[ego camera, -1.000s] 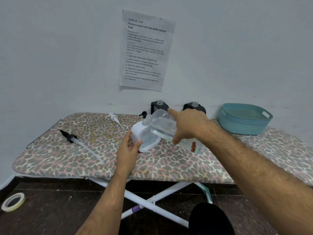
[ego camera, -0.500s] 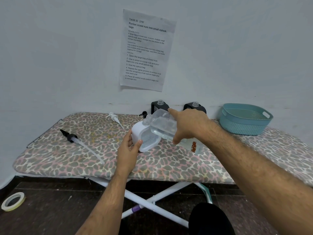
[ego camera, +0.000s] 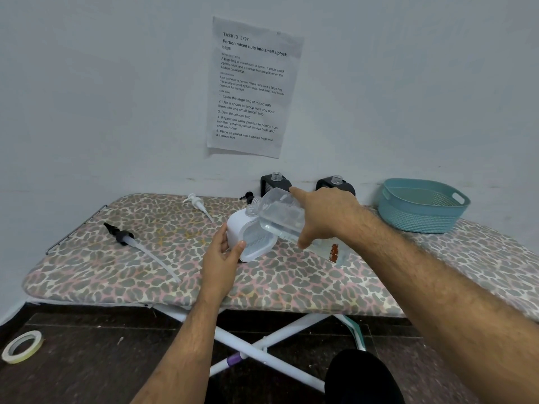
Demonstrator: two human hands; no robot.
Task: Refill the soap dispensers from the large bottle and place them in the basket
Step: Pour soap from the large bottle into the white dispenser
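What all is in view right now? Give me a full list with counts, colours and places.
large bottle: 1, clear, tipped over the white dispenser's neck
white dispenser: 1, white, mid board, pump off
black dispensers: 2, black, against the wall, pumps off
basket: 1, teal, far right of board
black pumps: 2, one on the left of the board, one behind the white dispenser
white pump: 1, back left of board
ironing board: 1, leopard-print cover
paper sheet: 1, white, on wall
tape roll: 1, pale, on floor left
left hand: holds the white dispenser
right hand: holds the large bottle
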